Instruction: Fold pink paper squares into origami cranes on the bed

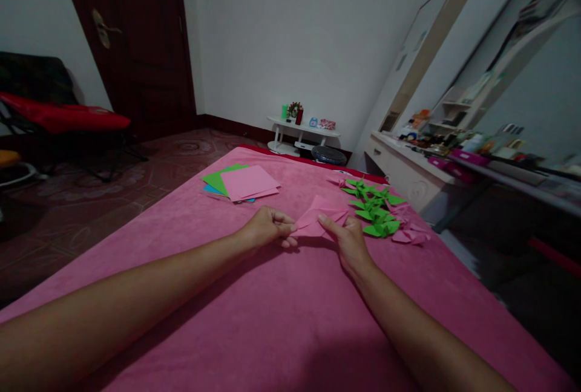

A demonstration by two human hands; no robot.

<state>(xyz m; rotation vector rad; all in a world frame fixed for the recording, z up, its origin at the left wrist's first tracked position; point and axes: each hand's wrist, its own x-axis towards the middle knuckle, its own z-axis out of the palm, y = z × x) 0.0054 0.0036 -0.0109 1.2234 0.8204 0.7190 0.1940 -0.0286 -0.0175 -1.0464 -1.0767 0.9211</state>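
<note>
A partly folded sheet of pink origami paper (314,218) is held between my two hands, just above the pink cloth. My left hand (271,227) pinches its left corner between thumb and fingers. On the other side, my right hand (348,238) grips the paper with the thumb on top and the fingers behind it, mostly hidden. Beyond my left hand lies a loose stack of square paper (251,181), pink on top with green and blue beneath. Right of my right hand sit several folded green paper figures (380,222) and pink paper figures (412,233).
The pink cloth (254,319) covers the wide surface under my hands. A low white shelf (302,127) with small items stands by the far wall. At the right is a dressing table (408,162) crowded with bottles. A red folding chair (68,118) stands left, near the dark door (131,47).
</note>
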